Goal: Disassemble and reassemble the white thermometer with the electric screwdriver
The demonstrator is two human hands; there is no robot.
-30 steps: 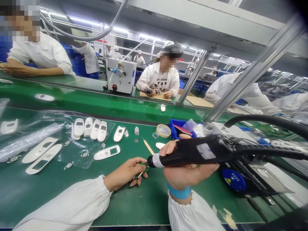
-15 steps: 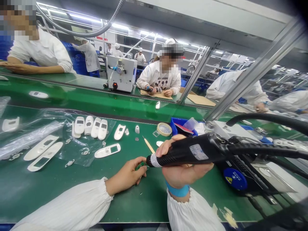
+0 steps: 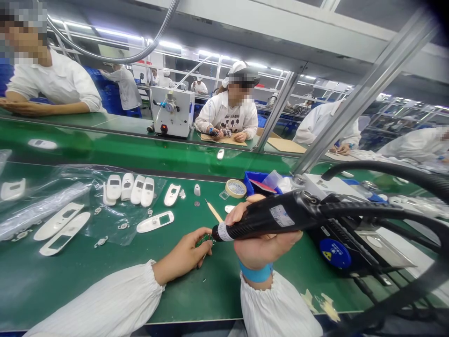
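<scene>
My left hand (image 3: 187, 252) rests low over the bench, thumb and fingers pinching a small green circuit board (image 3: 202, 240) that is mostly hidden behind them. In my right hand (image 3: 261, 252), with a blue band at the wrist, is a thick black corded hand tool (image 3: 259, 216) with white labels. The tool's nose points left and meets the board's edge; its very tip is too small to make out. Just beyond lies a wooden-handled pick (image 3: 214, 213). A white remote-like casing (image 3: 155, 222) with a rectangular window lies left of it.
Several white casings (image 3: 147, 191) lie on clear plastic film (image 3: 121, 231) at the left. A tape roll (image 3: 235, 188) and a blue bin (image 3: 249, 182) stand behind the tool. Thick black cables (image 3: 379, 211) cross the right side above a black device (image 3: 326, 234). Co-workers sit beyond the green belt (image 3: 140, 157).
The whole view has shifted slightly, so the bench items appear a little further left. Both hands keep the same hold, with the tool's nose still at the board.
</scene>
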